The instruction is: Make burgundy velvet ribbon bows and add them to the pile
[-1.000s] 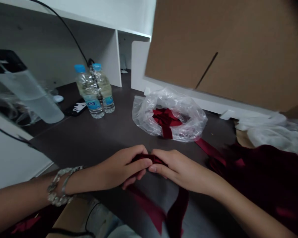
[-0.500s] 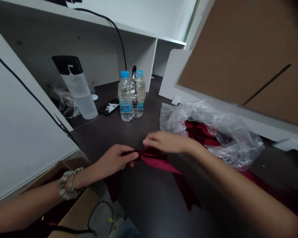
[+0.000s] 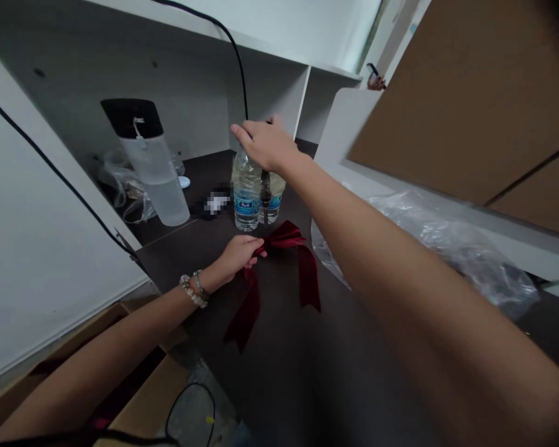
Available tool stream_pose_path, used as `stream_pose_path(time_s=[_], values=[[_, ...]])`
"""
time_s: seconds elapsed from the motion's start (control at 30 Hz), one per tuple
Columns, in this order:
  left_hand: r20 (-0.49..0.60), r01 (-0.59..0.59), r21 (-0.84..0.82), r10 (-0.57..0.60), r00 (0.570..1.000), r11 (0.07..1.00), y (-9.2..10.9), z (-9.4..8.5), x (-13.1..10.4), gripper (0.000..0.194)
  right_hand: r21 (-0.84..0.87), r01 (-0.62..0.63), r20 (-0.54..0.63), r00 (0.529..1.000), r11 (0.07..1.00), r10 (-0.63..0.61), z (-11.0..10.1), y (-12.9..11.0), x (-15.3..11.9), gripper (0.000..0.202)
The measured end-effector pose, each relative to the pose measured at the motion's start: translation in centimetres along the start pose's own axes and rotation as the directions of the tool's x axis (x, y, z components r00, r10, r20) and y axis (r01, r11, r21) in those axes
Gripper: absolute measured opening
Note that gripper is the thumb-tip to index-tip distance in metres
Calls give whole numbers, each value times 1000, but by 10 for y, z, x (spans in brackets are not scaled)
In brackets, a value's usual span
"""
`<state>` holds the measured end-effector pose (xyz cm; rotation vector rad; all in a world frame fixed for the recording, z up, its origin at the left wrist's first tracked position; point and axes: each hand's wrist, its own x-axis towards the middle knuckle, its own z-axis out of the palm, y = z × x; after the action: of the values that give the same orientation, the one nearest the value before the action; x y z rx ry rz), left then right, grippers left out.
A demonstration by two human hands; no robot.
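Observation:
My left hand (image 3: 242, 256) is closed on a dark red velvet ribbon bow (image 3: 284, 234), pinching it by its left side. The bow's two notched tails hang down over the dark desktop. Over the tops of two taped-together water bottles (image 3: 246, 202) reaches my right hand (image 3: 268, 144), its thumb stretched out to the left and its fingers apart. A slim dark tool (image 3: 266, 195) stands upright against the bottles. Its upper end shows partly between my right fingers; whether they touch it, I cannot tell. My right hand hides the bottle caps.
A tall clear bottle with a black top (image 3: 151, 167) stands at the left, beside a blurred phone (image 3: 212, 202). Clear plastic wrapping (image 3: 428, 223) lies behind my right forearm. A black cable (image 3: 235, 49) hangs from above. Below left is an open cardboard box (image 3: 149, 397).
My right hand has left the bow and moved up to the bottle tops. My left hand has carried the bow forward, nearer the bottles. The view has shifted slightly.

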<state>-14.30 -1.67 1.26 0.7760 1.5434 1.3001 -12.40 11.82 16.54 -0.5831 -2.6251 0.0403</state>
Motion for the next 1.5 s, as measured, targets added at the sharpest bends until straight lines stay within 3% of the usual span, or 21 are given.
stream_pose_path(time_s=[0.1, 0.63, 1.03, 1.5], values=[[-28, 1, -70, -3, 1000, 998, 2, 0, 6, 24, -1, -49, -64, 997, 999, 49, 3, 0, -4, 48], [-5, 1, -272, -2, 1000, 962, 5, -2, 5, 24, 25, -11, -81, 997, 1000, 13, -1, -4, -16, 48], [148, 185, -421, -134, 980, 888, 16, -10, 7, 29, -31, -51, -157, 986, 998, 46, 7, -5, -12, 41], [227, 266, -459, -177, 958, 848, 22, -13, 9, 33, -66, -65, -157, 986, 996, 54, 8, -8, -14, 44]])
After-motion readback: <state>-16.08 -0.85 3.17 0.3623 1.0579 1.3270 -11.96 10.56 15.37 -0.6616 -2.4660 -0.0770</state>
